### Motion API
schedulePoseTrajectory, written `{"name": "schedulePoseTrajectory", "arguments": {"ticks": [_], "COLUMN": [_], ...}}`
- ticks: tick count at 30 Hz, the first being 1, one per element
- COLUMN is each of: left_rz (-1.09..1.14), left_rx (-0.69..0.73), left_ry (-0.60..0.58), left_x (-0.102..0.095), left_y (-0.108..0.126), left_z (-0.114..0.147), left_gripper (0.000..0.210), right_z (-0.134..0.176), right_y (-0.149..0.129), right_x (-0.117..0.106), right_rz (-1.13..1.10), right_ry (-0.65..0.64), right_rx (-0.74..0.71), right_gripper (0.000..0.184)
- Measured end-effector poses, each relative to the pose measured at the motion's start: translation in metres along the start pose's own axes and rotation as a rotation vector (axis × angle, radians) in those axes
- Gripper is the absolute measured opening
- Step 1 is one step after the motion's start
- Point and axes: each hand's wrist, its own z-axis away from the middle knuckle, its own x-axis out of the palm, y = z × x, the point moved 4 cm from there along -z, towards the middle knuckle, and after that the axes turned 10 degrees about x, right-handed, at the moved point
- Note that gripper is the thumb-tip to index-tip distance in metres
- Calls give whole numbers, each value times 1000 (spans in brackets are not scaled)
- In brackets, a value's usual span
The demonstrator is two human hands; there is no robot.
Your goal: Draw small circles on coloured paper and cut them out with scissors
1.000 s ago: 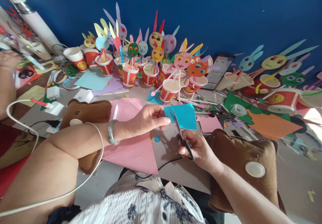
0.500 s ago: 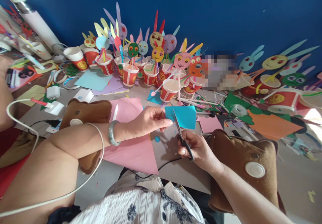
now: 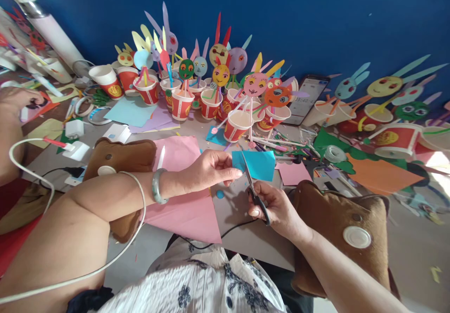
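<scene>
My left hand [image 3: 220, 168] pinches the left edge of a small piece of blue paper [image 3: 263, 165], held above the table. In my right hand [image 3: 272, 207] is a pair of black-handled scissors [image 3: 260, 202], its fingers closed round the handles. The scissor blades point up and lie across the blue paper, close to my left fingertips. Below them a small blue paper disc [image 3: 220, 194] rests on the table. A large sheet of pink paper [image 3: 195, 219] lies under my left forearm, and a smaller pink piece [image 3: 293, 173] is to the right of the blue paper.
Red paper cups [image 3: 183, 106] with paper rabbit faces on straws line the blue wall. Brown plush pillows [image 3: 337, 256] lie at both sides. A phone [image 3: 305, 99] leans among the cups. A white cable [image 3: 140, 200] crosses my left arm. Another person's hand [image 3: 16, 99] is far left.
The blue paper has shifted very slightly to the right, while both my hands stay nearly in place. At far left, another person's hand has come into view over the coloured paper.
</scene>
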Motion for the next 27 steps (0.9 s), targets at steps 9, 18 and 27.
{"name": "schedulePoseTrajectory", "arguments": {"ticks": [9, 18, 27], "left_rz": [-33, -22, -18], "left_rx": [7, 0, 5], "left_ry": [7, 17, 16], "left_x": [-1, -2, -3], "left_y": [1, 3, 4], "left_z": [0, 0, 0], "left_gripper": [25, 26, 25], "right_z": [1, 1, 1], "right_y": [-3, -2, -3], "right_x": [3, 3, 3], "right_rz": [-112, -143, -167], "right_ry": [-56, -70, -68], "right_rx": [43, 35, 32], "right_gripper": [65, 62, 62]}}
